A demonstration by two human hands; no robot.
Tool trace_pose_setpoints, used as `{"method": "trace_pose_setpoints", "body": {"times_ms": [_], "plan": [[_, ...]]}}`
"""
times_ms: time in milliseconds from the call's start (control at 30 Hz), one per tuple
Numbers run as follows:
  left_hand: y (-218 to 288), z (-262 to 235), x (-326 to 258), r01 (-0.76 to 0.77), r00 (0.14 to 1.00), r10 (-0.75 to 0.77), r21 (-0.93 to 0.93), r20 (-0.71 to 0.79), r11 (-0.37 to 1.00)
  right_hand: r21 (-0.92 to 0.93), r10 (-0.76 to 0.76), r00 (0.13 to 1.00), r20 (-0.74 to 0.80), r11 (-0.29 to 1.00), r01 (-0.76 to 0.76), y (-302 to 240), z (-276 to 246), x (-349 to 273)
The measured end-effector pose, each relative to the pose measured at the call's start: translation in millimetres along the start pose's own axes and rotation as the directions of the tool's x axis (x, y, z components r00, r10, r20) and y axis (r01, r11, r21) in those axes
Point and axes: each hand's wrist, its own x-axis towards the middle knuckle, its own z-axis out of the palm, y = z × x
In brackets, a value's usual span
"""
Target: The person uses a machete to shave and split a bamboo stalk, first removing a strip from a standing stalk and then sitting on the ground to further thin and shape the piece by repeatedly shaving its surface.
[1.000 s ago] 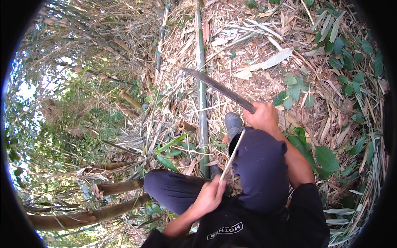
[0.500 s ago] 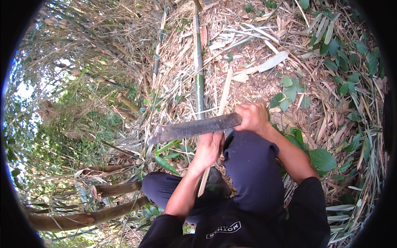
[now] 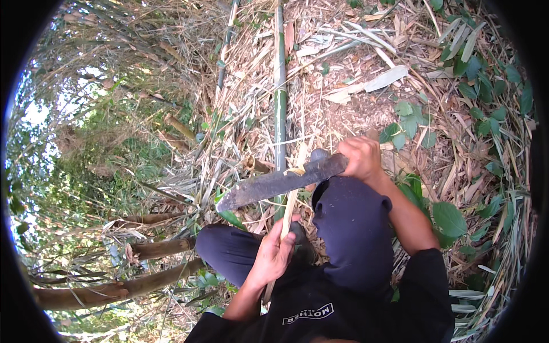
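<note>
My right hand (image 3: pixel 360 155) grips the handle of a machete, above my raised knee. Its broad dark blade (image 3: pixel 260 188) points left and lies across a pale bamboo strip (image 3: pixel 290 208). A thin curled shaving (image 3: pixel 296 170) stands at the blade's upper edge, where it meets the strip. Nearer my body, my left hand (image 3: pixel 274 254) is closed around the strip, thumb on top. The strip's near end shows below that hand. A long green bamboo pole (image 3: pixel 279 114) lies on the ground and passes beneath the blade.
My bent legs (image 3: pixel 354 240) frame the work, with a dark shoe (image 3: pixel 302 246) between them. Cut bamboo stalks (image 3: pixel 163 248) stick out at lower left. Dry leaves and pale bamboo pieces (image 3: pixel 386 79) litter the ground ahead. Green leafy plants (image 3: pixel 449 220) grow at right.
My left hand has drawn back toward my body with the strip, from beside the blade. The strip's far end is nearer. A curled shaving now shows at the blade, which has shifted slightly right.
</note>
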Motion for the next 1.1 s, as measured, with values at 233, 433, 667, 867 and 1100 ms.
{"method": "trace_pose_setpoints", "body": {"times_ms": [233, 433, 667, 867, 1100], "plan": [[-25, -10, -34, 0.067, 0.991, -0.065, -0.008, 0.119, 0.998, 0.234, 0.67, 0.737, -0.087, 0.733, -0.638, 5, 15, -19], [1, -19, 56, -0.044, 0.999, 0.046, -0.17, 0.003, 0.984, -0.011, 0.141, 0.99, -0.012, 0.99, -0.142, 16, 11, -8], [11, 4, 117, -0.111, 0.994, 0.111, -0.054, 0.01, 0.992, -0.01, -0.039, 0.986, 0.165, 0.999, 0.041, 11, 17, 9], [4, 3, 94, -0.145, 0.984, 0.175, 0.41, -0.037, 0.9, -0.028, -0.009, 0.977, 0.214, 0.999, 0.015, 13, 11, 6], [-19, 20, 21, -0.095, 0.995, 0.095, 0.093, 0.004, 0.991, -0.041, -0.054, 0.998, -0.026, 0.998, 0.053, 27, 14, -9]]}}
